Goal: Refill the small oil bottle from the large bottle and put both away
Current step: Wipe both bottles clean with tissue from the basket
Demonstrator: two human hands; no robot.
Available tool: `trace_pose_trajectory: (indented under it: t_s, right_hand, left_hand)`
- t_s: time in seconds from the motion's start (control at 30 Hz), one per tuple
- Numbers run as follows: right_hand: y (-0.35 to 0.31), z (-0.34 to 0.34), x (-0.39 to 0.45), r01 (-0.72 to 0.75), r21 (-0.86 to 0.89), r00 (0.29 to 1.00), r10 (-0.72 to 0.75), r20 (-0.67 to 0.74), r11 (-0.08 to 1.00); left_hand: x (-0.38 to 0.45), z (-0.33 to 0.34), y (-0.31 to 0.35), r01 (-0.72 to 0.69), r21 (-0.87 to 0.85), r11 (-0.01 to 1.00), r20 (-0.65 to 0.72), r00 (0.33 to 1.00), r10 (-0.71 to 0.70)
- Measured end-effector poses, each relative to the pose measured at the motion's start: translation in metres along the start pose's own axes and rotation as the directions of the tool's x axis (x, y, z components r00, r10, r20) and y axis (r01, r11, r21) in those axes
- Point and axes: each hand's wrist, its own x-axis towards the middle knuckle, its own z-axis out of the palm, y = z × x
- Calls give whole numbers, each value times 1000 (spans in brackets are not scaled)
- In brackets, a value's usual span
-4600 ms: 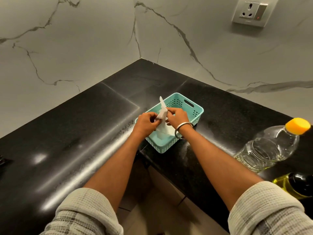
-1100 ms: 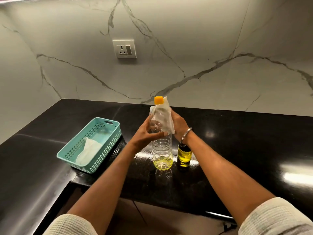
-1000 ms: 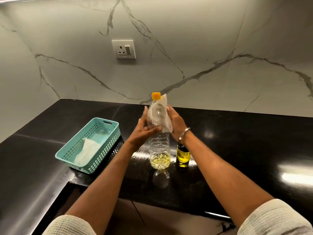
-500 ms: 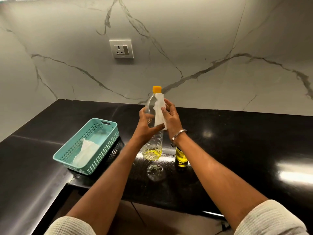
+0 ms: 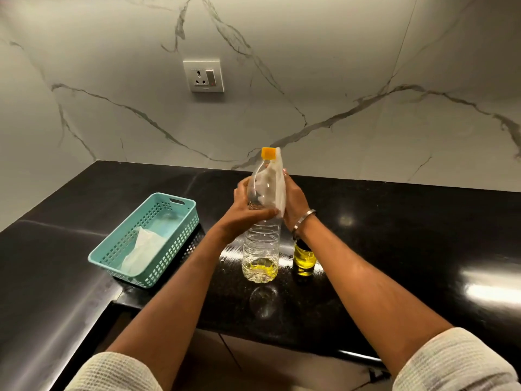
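The large clear bottle [image 5: 260, 249] with an orange cap stands upright on the black counter [image 5: 394, 235], a little yellow oil in its bottom. My left hand [image 5: 242, 210] grips its upper body from the left. My right hand [image 5: 294, 201] presses a white tissue [image 5: 277, 187] against the bottle's shoulder and holds it there. The small dark oil bottle [image 5: 304, 259], filled with yellow oil, stands just right of the large one, its top hidden behind my right wrist.
A teal plastic basket [image 5: 169, 235] holding more white tissue sits on the counter to the left. A wall socket [image 5: 204, 76] is on the marble backsplash. The counter's front edge and an inner corner lie close below the bottles.
The large bottle, lifted and tilted half a second ago, now stands upright on the counter. The tissue has shifted to the bottle's right shoulder under my right hand.
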Motion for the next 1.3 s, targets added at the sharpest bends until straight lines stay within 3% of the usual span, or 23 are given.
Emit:
trace_pose_trajectory:
  t_s: [0.1,0.17,0.23,0.37,0.47,0.6,0.73,0.8,1.0,1.13,1.2,1.3]
  right_hand:
    - [1,3,0,215,-293,976,-215,34,932]
    - [5,3,1,275,-318,961,-269,63,907]
    - [5,2,-2,247,-212,969,-235,80,945]
    - [-1,-2,0,111,-74,983,-99,155,991]
    - [-8,0,-1,148,-184,979,-117,169,972]
    - [-6,-3,1,238,-312,969,-245,16,920]
    - [11,-2,0,345,-564,930,-353,100,751]
    - [16,2,-2,370,-635,915,-385,122,678]
    - [20,2,-3,413,-666,894,-414,168,622]
    - [15,1,-5,288,-583,957,-247,151,760]
    - [13,-1,-4,174,-474,981,-108,164,863]
    - [6,1,-9,101,-405,978,-17,207,909]
  left_hand:
    - [3,1,0,51,-25,998,-124,991,-54]
    - [3,-3,0,81,13,997,-110,991,-79]
    - [1,-6,2,110,19,994,-15,994,-109]
    - [-2,-15,8,137,-162,977,140,983,-115]
    - [-2,-20,4,126,-242,962,127,987,-98]
    - [2,-25,2,74,-60,995,-39,996,-76]
    - [8,-27,23,44,-207,977,-49,997,-55]
    - [14,-25,39,23,-105,994,-126,991,-36]
    - [22,-33,48,46,166,985,-170,985,-18]
    - [23,-36,53,73,182,981,-127,991,-51]
    - [19,-39,54,80,121,989,-84,994,-70]
    - [15,-45,51,74,-1,997,-28,997,-74]
